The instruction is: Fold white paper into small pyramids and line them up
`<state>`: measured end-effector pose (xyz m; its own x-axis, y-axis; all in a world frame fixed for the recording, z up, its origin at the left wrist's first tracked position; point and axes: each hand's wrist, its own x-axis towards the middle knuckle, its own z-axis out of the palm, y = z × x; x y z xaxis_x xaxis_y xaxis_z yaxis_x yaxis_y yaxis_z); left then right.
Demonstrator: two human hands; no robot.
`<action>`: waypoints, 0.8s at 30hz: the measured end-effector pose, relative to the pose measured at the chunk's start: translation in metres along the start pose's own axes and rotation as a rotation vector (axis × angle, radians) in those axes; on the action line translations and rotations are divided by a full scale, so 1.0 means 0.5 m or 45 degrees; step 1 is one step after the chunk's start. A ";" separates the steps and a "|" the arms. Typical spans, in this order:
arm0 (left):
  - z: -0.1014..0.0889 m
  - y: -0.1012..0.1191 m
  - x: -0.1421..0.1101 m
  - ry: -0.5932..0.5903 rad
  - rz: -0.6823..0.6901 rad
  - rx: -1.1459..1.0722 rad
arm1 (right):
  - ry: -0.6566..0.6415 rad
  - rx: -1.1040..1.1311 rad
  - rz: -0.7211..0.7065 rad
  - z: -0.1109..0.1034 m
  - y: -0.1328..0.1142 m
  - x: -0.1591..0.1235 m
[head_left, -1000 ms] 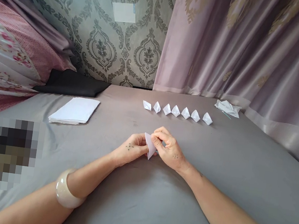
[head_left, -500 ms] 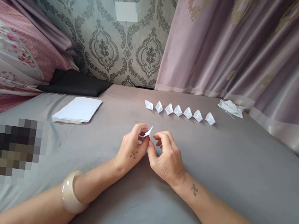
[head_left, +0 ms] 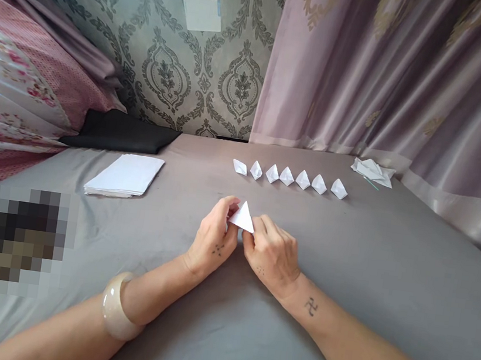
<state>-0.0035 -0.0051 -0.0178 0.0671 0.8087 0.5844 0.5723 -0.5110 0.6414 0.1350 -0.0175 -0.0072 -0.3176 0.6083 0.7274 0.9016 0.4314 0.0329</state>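
Observation:
A small folded white paper (head_left: 243,217) is held up between my two hands, showing a flat triangular face with its point upward. My left hand (head_left: 217,233) is closed on its left corner, fingers curled behind it. At the lower right corner, my right hand (head_left: 270,252) pinches the paper between thumb and curled fingers. The fingertips of both hands are partly hidden. Beyond them, several folded paper boats (head_left: 286,176) stand in a row on the grey cloth.
To the left lies a stack of white paper sheets (head_left: 126,175), with a black cloth (head_left: 127,132) behind it. More folded paper (head_left: 373,171) and a thin green strip rest at the far right. Curtains (head_left: 348,70) and a patterned wall (head_left: 166,70) border the grey sheet (head_left: 159,323).
The folded paper has turned from nearly edge-on to show a broad triangular face. My right hand has closed in on its right corner; before, its fingers were more apart.

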 end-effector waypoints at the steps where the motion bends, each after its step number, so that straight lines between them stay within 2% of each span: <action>1: -0.002 0.000 0.003 -0.004 0.025 -0.002 | 0.008 -0.038 -0.041 -0.001 0.000 0.001; 5: -0.009 0.003 0.009 -0.098 0.076 -0.060 | 0.012 -0.097 -0.117 -0.006 -0.005 0.002; 10: -0.013 0.002 0.010 -0.039 -0.107 -0.279 | -0.063 -0.028 -0.050 -0.004 -0.003 -0.001; 13: -0.017 -0.001 0.014 -0.030 -0.168 -0.521 | -0.185 0.309 0.158 -0.002 0.010 0.005; 15: -0.021 -0.002 0.017 -0.029 -0.153 -0.628 | -0.230 0.685 0.408 -0.004 0.022 0.017; 18: -0.024 0.000 0.015 -0.054 -0.101 -0.638 | -0.305 1.294 0.750 -0.013 0.037 0.040; 20: -0.022 0.000 0.011 -0.069 -0.089 -0.611 | -0.402 1.540 0.829 -0.021 0.043 0.052; 24: -0.014 -0.005 0.004 -0.030 -0.183 -0.643 | -0.471 1.714 0.923 -0.031 0.044 0.059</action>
<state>-0.0107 -0.0041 -0.0147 0.0384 0.8841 0.4657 0.1120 -0.4669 0.8772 0.1501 -0.0001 0.0256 -0.1839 0.9769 0.1087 0.0388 0.1177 -0.9923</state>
